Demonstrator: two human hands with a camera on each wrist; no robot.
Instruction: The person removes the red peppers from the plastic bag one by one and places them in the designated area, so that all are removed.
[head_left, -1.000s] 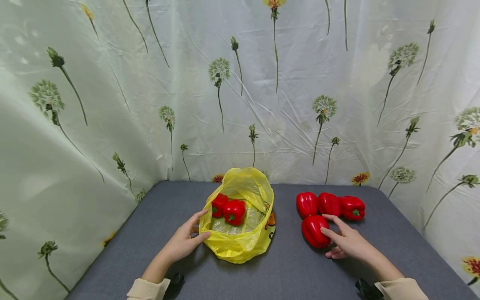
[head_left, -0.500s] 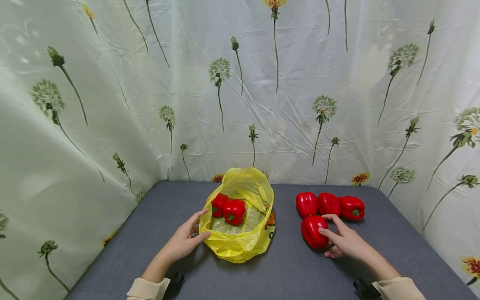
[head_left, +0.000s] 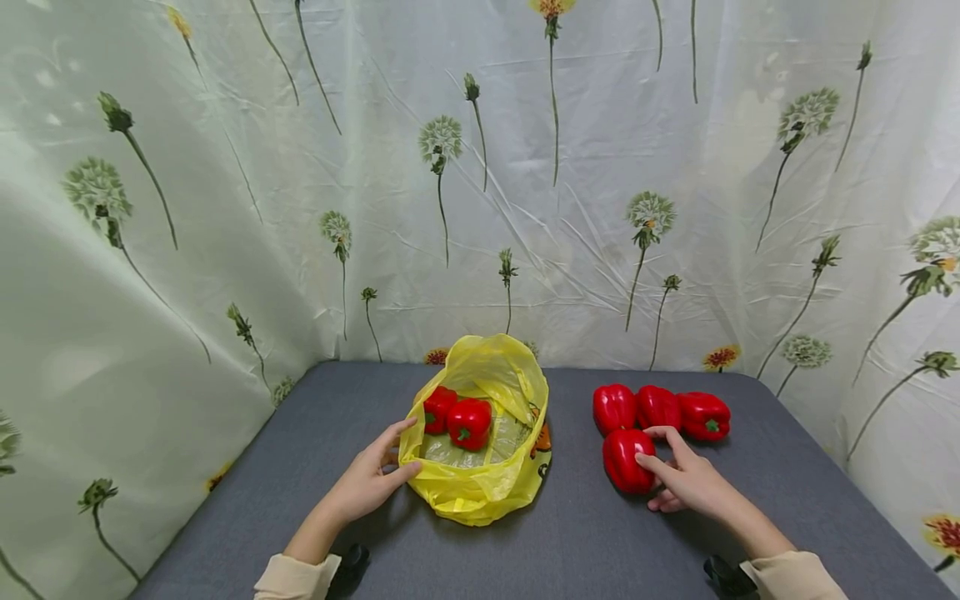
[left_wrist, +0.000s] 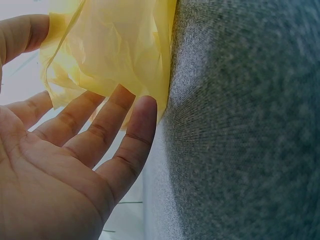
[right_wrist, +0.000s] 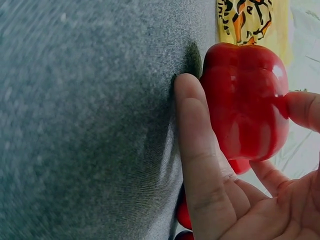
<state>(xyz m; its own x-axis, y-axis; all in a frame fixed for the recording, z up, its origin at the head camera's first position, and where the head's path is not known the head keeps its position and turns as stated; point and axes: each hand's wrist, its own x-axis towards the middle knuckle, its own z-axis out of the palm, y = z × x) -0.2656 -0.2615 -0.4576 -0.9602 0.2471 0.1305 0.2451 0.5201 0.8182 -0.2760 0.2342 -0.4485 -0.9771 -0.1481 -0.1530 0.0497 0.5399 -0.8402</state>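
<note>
A yellow plastic bag [head_left: 480, 492] stands with its mouth wide on the table, holding two red bell peppers [head_left: 469, 423]. My left hand [head_left: 369, 479] rests against the bag's left side; its fingers are fairly straight in the left wrist view, with the thumb at the bag's edge. On the right, my right hand [head_left: 693, 479] holds a red bell pepper [right_wrist: 245, 100] between thumb and fingers. That pepper sits low at the table, just in front of a row of three more red peppers [head_left: 658, 408]. Part of its right side is hidden by my fingers.
A grey cloth-covered table [head_left: 570, 542] lies under everything. Behind it and to both sides hangs a pale curtain [head_left: 480, 208] with a dandelion print. The bag stands left of the peppers, with a stretch of tabletop between.
My right hand has shifted slightly to the left, its thumb sliding a little further over the front pepper. The left hand and the bag have stayed in place.
</note>
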